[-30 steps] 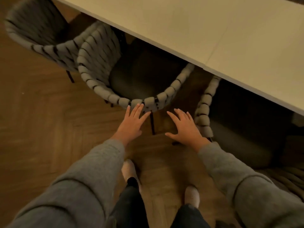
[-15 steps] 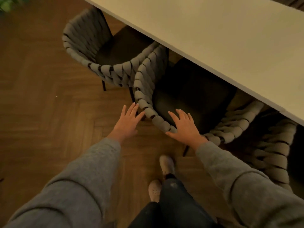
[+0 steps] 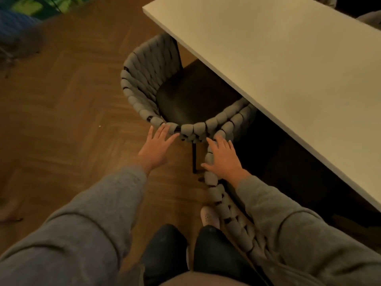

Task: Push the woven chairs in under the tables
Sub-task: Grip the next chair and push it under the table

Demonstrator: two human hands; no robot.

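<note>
Both arms reach forward and down in grey sleeves.
Left hand (image 3: 155,144) and right hand (image 3: 223,156) lie flat, palms down, fingers spread.

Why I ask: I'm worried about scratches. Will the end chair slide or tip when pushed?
The chair probably slides: smooth wood floor, thin legs. Pushing high at the rim, where the left hand reaches, might tilt it. The padded weave likely gives slightly.

Chair (image 3: 144,83): grey woven back, black seat. Table (image 3: 278,65) beside it: plain cream top. Floor (image 3: 61,120) beneath: brown herringbone wood. Sleeves (image 3: 99,213): grey.
</note>
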